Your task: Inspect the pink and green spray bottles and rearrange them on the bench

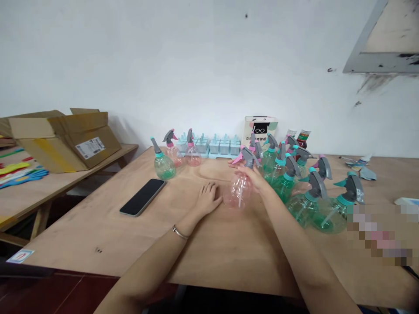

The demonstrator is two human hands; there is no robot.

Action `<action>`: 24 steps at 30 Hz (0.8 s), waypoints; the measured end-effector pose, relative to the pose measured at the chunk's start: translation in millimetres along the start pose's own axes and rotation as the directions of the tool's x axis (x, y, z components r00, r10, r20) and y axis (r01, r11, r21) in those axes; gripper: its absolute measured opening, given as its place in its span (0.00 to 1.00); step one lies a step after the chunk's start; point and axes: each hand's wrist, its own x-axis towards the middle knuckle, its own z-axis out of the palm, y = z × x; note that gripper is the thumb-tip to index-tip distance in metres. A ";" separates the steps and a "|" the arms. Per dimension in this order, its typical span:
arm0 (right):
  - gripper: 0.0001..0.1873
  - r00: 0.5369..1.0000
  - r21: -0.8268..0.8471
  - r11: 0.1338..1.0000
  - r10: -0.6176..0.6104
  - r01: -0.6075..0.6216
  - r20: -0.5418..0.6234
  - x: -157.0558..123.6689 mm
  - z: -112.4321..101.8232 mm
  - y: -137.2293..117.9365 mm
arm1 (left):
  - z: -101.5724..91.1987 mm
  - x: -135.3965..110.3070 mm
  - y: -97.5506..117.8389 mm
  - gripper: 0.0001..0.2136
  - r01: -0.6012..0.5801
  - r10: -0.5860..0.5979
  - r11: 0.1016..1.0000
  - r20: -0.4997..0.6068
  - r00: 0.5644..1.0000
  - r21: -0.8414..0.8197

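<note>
My right hand (249,173) is wrapped round the neck of a clear pink spray bottle (236,194), just under its grey and pink trigger head. The bottle is upright, at or very near the tabletop. My left hand (208,198) lies flat on the wood with its fingers stretched out, just left of the bottle. Several green spray bottles (284,185) with grey and teal heads crowd to the right of my right hand, a few pink ones among them. Further left stand a green spray bottle (164,166) and two pink spray bottles (193,158).
A black phone (142,197) lies on the wooden table (137,244). Light blue popsicle moulds (224,147) and a printed paper bag (260,126) stand by the wall. On the left bench are an open cardboard box (65,144) and colourful gloves (26,176). A patch at right is pixelated.
</note>
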 end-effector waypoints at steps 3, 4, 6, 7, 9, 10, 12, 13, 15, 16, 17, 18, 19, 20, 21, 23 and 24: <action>0.18 0.984 0.167 0.986 -0.020 -0.010 0.176 -4.9 -4.7 -12.4 | 0.8 -1.5 -1.8 0.26 -0.020 -0.017 0.977 0.174 0.985 0.210; 0.18 0.983 0.193 0.981 -0.019 -0.017 0.184 -5.8 -4.9 -13.8 | 1.6 -2.3 -1.4 0.27 -0.027 -0.019 0.972 0.191 0.981 0.234; 0.18 0.986 0.189 0.980 0.026 -0.057 0.163 -6.8 -4.0 -13.7 | 3.2 -3.3 -0.7 0.28 -0.035 -0.014 0.967 0.191 0.982 0.253; 0.18 0.987 0.173 0.981 0.057 -0.083 0.147 -7.2 -3.1 -12.8 | 3.9 -3.6 -0.7 0.28 -0.038 -0.010 0.966 0.185 0.983 0.255; 0.17 0.990 0.165 0.981 0.080 -0.099 0.118 -7.8 -0.9 -10.1 | 5.0 -3.7 -1.0 0.28 -0.041 -0.003 0.966 0.170 0.985 0.255; 0.16 0.990 0.177 0.980 0.069 -0.091 0.126 -8.1 0.1 -8.6 | 5.3 -3.7 -1.3 0.28 -0.042 -0.001 0.966 0.164 0.986 0.256; 0.16 0.983 0.211 0.974 0.039 -0.077 0.178 -8.9 1.8 -5.6 | 5.5 -3.7 -1.7 0.28 -0.046 0.003 0.964 0.162 0.987 0.262; 0.16 0.979 0.222 0.971 0.038 -0.083 0.198 -9.3 2.6 -4.4 | 5.5 -3.7 -1.7 0.29 -0.046 0.001 0.963 0.165 0.986 0.267; 0.17 0.972 0.218 0.967 0.081 -0.130 0.220 -10.4 4.3 -2.6 | 5.6 -3.6 -1.5 0.29 -0.041 -0.008 0.960 0.174 0.985 0.277; 0.18 0.969 0.211 0.965 0.110 -0.157 0.221 -10.8 5.3 -2.2 | 5.7 -3.5 -1.4 0.29 -0.040 -0.010 0.960 0.176 0.984 0.279; 0.19 0.966 0.206 0.963 0.127 -0.174 0.223 -11.2 6.4 -2.3 | 5.8 -3.5 -1.3 0.29 -0.040 -0.010 0.960 0.174 0.985 0.278; 0.20 0.964 0.205 0.962 0.133 -0.182 0.232 -11.4 7.6 -2.7 | 6.1 -3.4 -1.3 0.29 -0.043 -0.005 0.961 0.170 0.985 0.273; 0.21 0.961 0.210 0.961 0.129 -0.182 0.243 -11.5 8.7 -3.4 | 6.4 -3.4 -1.3 0.29 -0.048 0.003 0.962 0.166 0.986 0.268; 0.22 0.961 0.222 0.959 0.118 -0.176 0.250 -11.3 9.7 -4.3 | 6.7 -3.3 -1.4 0.28 -0.052 0.009 0.963 0.162 0.987 0.263; 0.23 0.964 0.243 0.956 0.106 -0.166 0.243 -11.0 10.4 -5.2 | 7.0 -3.3 -1.6 0.29 -0.052 0.010 0.963 0.159 0.987 0.263; 0.25 0.968 0.278 0.946 0.106 -0.169 0.226 -10.6 10.9 -7.0 | 7.5 -2.9 -2.5 0.29 -0.048 0.005 0.961 0.159 0.987 0.272; 0.25 0.968 0.283 0.941 0.124 -0.185 0.219 -10.6 10.7 -7.8 | 7.9 -2.6 -3.1 0.29 -0.047 0.000 0.958 0.164 0.986 0.281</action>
